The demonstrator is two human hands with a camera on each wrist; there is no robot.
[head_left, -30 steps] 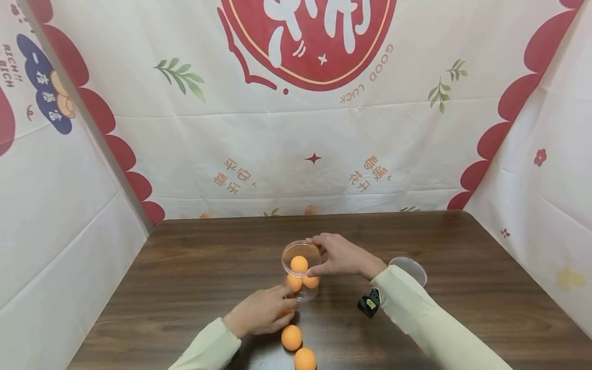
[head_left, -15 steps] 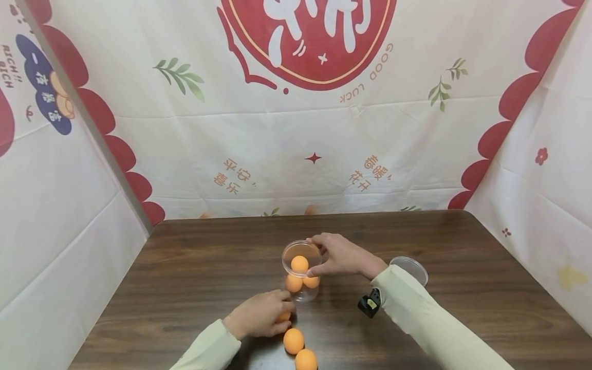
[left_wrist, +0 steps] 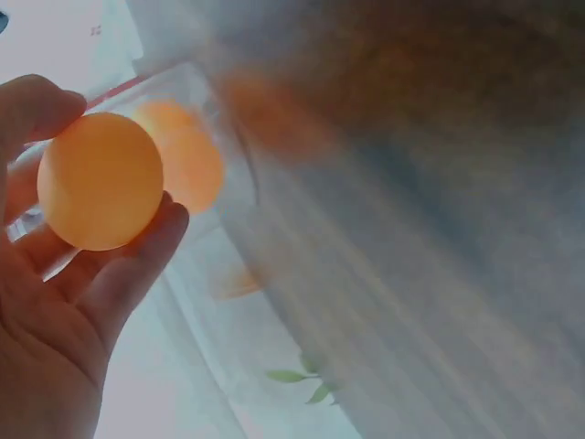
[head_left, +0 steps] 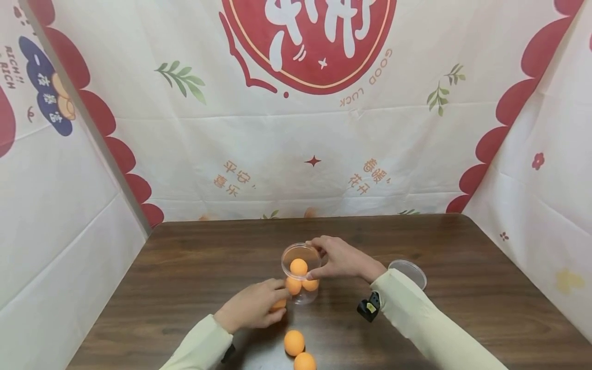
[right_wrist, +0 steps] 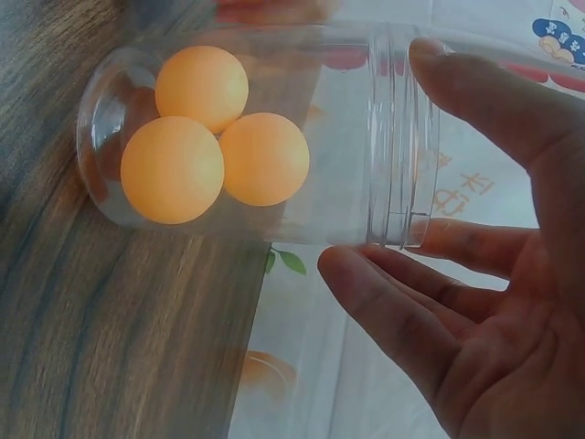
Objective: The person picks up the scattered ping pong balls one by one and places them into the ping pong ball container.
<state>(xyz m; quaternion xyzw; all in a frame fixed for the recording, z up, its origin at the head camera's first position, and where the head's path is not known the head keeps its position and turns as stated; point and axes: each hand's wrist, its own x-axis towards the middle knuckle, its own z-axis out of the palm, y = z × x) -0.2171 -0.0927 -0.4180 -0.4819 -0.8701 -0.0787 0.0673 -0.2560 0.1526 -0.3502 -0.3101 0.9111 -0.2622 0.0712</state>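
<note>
A clear plastic jar stands upright on the table with its mouth uncovered. Inside it are three orange table tennis balls, two low down and one resting above them in the head view. My right hand grips the jar around its threaded rim, thumb on one side and fingers on the other. Just left of the jar, my left hand pinches another orange ball between thumb and fingers. The ball is partly hidden behind the fingers in the head view.
Two loose orange balls, a farther one and a nearer one, lie on the brown table toward the front edge. A clear round lid lies right of the jar, beside the right sleeve. A printed cloth hangs behind the table.
My left hand has picked up the ball it was touching and shifted slightly left and up with it. The right hand and jar have stayed put. The loose balls have rolled a little.
</note>
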